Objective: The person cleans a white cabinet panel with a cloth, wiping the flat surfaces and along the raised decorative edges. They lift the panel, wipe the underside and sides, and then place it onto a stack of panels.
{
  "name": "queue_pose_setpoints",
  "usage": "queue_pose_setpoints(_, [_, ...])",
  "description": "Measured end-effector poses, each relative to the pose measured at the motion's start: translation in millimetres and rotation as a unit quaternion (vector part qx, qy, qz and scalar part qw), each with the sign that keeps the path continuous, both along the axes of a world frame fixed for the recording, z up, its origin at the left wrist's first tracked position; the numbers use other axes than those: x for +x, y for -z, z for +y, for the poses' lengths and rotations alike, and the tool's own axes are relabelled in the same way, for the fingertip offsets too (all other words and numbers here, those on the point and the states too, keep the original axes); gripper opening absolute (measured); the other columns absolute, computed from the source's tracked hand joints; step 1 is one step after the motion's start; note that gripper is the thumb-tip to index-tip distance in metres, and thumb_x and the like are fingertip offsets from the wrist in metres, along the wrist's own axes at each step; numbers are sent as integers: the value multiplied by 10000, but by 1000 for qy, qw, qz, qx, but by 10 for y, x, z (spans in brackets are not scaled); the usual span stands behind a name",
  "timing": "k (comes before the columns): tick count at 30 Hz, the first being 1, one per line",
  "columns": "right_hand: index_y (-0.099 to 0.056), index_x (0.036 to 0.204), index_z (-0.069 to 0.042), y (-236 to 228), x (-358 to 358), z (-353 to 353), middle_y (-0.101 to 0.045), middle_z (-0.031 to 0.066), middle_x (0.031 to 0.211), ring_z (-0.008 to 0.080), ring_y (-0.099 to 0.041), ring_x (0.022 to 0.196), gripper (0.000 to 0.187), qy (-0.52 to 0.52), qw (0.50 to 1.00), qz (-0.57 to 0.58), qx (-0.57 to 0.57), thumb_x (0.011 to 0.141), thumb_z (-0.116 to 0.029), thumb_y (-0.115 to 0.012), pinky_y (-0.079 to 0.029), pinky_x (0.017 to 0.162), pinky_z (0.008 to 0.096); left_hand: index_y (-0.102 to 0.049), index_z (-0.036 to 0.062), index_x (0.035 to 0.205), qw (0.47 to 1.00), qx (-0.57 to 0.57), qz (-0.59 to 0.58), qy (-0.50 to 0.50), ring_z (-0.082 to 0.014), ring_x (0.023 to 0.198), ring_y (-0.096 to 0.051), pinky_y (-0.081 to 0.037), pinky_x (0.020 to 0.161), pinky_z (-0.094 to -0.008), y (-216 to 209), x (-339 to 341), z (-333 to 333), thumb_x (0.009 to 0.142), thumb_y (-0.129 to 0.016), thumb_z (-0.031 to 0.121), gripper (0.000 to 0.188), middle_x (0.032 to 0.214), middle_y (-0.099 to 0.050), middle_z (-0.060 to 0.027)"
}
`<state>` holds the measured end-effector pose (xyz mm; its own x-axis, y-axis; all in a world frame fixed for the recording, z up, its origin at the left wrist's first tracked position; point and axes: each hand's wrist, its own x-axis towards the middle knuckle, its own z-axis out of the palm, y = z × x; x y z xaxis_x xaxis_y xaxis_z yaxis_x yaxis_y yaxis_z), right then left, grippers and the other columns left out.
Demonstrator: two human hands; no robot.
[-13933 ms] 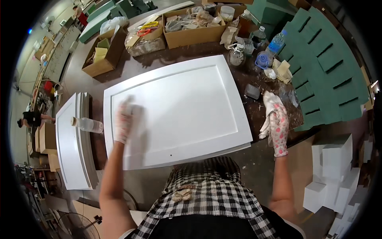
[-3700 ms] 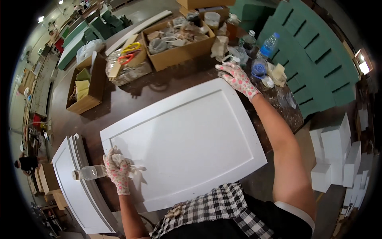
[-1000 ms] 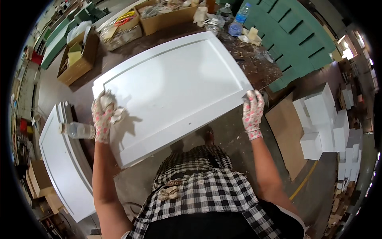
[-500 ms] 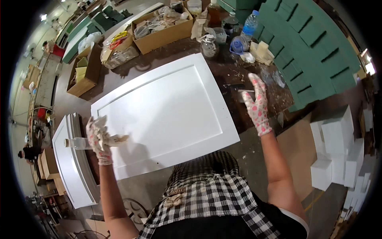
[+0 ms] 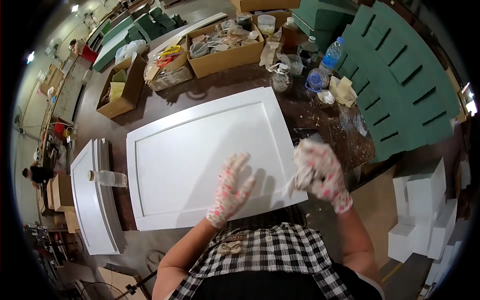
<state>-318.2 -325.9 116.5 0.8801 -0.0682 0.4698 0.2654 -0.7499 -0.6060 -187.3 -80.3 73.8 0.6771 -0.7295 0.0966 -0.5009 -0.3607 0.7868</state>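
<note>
A white framed panel (image 5: 207, 152) with a recessed middle lies flat on the dark brown table. My left hand (image 5: 231, 192), in a white glove with pink dots, hovers over the panel's near part, fingers spread and holding nothing. At the panel's right edge my right hand (image 5: 322, 172), gloved alike and somewhat blurred, is closed round a crumpled pale rag (image 5: 304, 176). Part of the rag is hidden by the fingers. A clear bottle (image 5: 111, 178) with a pale stopper lies on its side on stacked white panels (image 5: 90, 200) at the left.
Cardboard boxes (image 5: 227, 59) with odds and ends line the far side. A water bottle (image 5: 332, 55), a jar (image 5: 281, 80) and other containers stand at the back right. Green slotted boards (image 5: 400, 75) rise at the right, and white blocks (image 5: 425, 210) stand below them.
The rag has passed from my left hand to my right. My left hand has moved right, from the panel's left edge; my right hand has closed and come lower. The view has shifted slightly.
</note>
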Motion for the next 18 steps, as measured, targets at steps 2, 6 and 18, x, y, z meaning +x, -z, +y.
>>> queue_pose_setpoints(2, [-594,1260,-135,104,-45,183,-508,113,1373,320,-447,1283,584,-37,981,100,-162,712,-294,-720,-337,1079,457,-473,57,1346,991,69,-88,75,-359,1356,-329,-293,1111,-496,-5,-113,-14,860,-644,322,579,1431,-409,-142])
queue_pose_setpoints(6, [-556,1296,-123,517,261,286,-484,137,1379,339,-359,1350,594,-30,975,153,-157,728,-260,-665,-251,1131,477,-519,112,1309,954,135,-189,190,-405,1326,-339,-337,1058,-537,91,-285,-58,752,-727,445,682,1401,-403,-184])
queue_pose_setpoints(18, [-561,1202,-26,693,2287,-369,-538,152,1243,316,-524,1162,377,13,991,62,115,895,-238,-612,-433,985,396,-505,178,1316,945,124,-184,241,-359,1293,-396,-351,1064,-526,57,-178,-131,730,-753,423,682,1386,-448,-85])
